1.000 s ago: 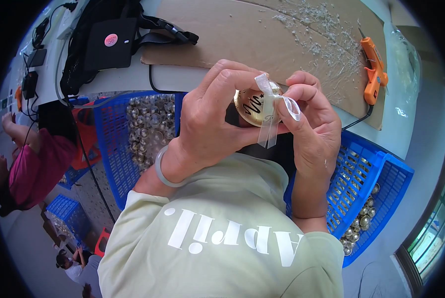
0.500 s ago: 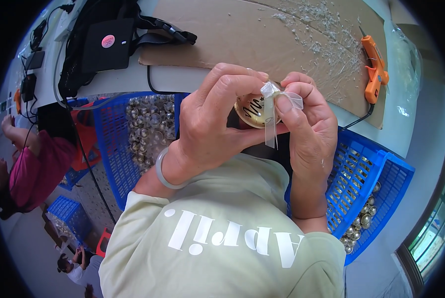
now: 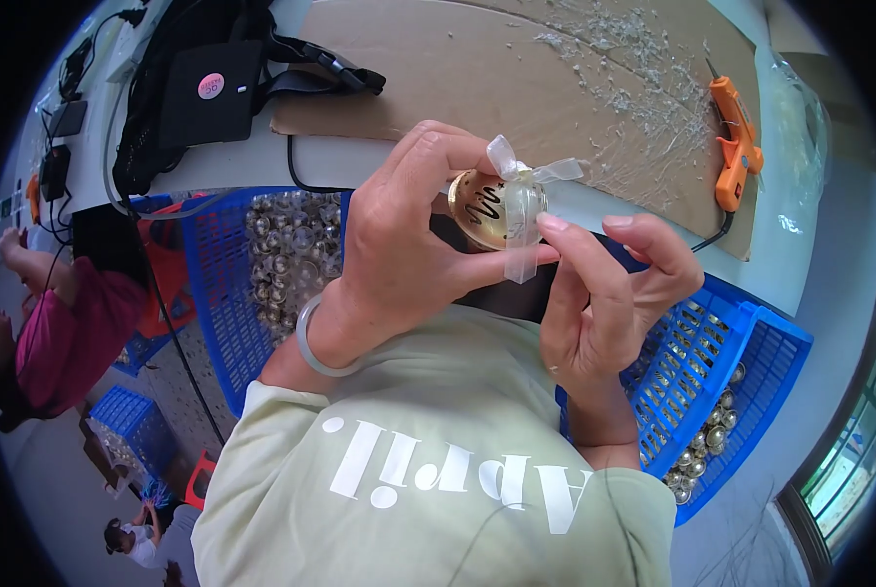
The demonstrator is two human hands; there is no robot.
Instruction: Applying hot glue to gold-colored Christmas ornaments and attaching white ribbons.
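A gold bauble (image 3: 481, 217) with a black zigzag mark sits between the thumb and fingers of my left hand (image 3: 389, 225). A sheer white ribbon (image 3: 523, 235) hangs down its side, with a small bow (image 3: 528, 174) at the far end of it. My right hand (image 3: 609, 293) is just to the right, its fingers loosely bent and apart. The tip of its index finger is at the bauble's right edge; whether it presses on it I cannot tell.
An orange glue gun (image 3: 736, 147) lies on cardboard (image 3: 408, 68) strewn with glue strands. Blue crates (image 3: 218, 293) stand at both sides, holding many baubles (image 3: 296, 245). A black bag (image 3: 203, 88) rests at the back left. Other people (image 3: 86, 323) sit further left.
My right hand has let go of the ribbon by the bow and moved down and right, fingers spreading. The bow now shows with its loops out; the bauble has shifted slightly left.
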